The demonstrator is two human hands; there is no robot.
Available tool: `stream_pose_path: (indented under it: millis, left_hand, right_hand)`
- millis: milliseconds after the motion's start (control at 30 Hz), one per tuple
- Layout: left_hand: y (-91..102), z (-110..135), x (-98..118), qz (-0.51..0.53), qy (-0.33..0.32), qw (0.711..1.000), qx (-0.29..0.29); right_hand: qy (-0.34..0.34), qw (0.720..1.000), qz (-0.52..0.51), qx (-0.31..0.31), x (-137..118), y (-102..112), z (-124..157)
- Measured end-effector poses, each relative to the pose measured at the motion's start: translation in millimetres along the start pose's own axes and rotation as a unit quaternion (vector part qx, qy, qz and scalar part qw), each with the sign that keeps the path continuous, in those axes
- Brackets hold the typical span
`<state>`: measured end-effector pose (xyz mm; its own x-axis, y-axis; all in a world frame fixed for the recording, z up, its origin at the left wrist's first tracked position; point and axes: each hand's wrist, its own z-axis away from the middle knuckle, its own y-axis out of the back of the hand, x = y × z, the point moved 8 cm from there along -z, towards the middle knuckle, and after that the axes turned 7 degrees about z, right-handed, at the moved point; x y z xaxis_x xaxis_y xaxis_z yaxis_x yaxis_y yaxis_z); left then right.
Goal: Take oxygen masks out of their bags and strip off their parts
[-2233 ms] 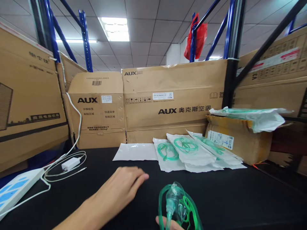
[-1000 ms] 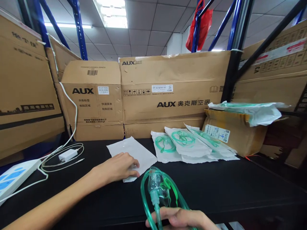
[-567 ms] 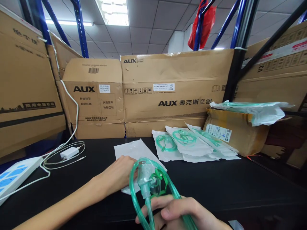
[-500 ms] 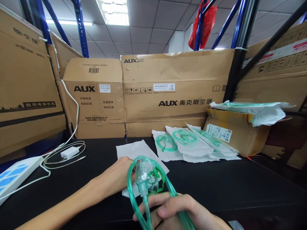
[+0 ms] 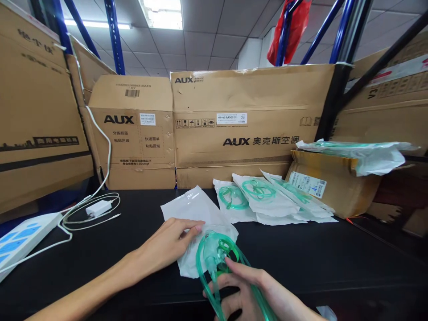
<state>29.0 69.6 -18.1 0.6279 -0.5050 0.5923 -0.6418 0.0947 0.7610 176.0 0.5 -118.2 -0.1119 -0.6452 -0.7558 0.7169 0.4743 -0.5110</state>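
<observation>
My right hand (image 5: pixel 245 285) is closed around a clear green oxygen mask (image 5: pixel 211 249) and its looped green tubing (image 5: pixel 200 272), low in the middle of the head view. The thumb presses by the mask's front, and a bright green strap shows beside it. Just left of the mask, my left hand (image 5: pixel 174 240) pinches a white pouch (image 5: pixel 192 205) between thumb and index finger. The pouch lies on the black table. The mask overlaps its near right part, so I cannot tell whether the mask's tip is inside or only above it.
Several white pouches with green tubing (image 5: pixel 257 191) lie behind on the right. Another pouch (image 5: pixel 374 154) rests on an opened carton (image 5: pixel 329 187). At left are a white cable with an adapter (image 5: pixel 98 208) and a power strip (image 5: pixel 28 236). Large cardboard (image 5: pixel 247 102) walls the back.
My right hand has brought the mask slightly right and lower, over the pouch. My left hand has come out from behind the mask, and its grip on the pouch now shows.
</observation>
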Motion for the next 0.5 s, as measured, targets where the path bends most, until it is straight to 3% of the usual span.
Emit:
stream_pose_path:
  millis: [133, 300, 400, 500]
  left_hand:
    - [-8.8, 8.9, 19.3, -0.073, -0.065, 0.995, 0.012]
    - [-18.5, 18.0, 42.1, -0.092, -0.132, 0.987, 0.001]
    - [-19.0, 18.2, 50.5, -0.079, -0.142, 0.987, -0.013]
    - [-16.6, 15.9, 52.8, -0.078, -0.127, 0.989, -0.017]
  right_hand:
    - [-0.049, 0.998, 0.046, 0.002, 0.7, -0.8, -5.3]
    - [-0.035, 0.998, 0.047, 0.038, -15.8, -4.4, -4.7]
    - [-0.04, 0.998, 0.052, 0.021, -22.9, -10.2, -1.7]
    - [0.02, 0.999, 0.024, 0.035, -31.1, -12.0, 11.8]
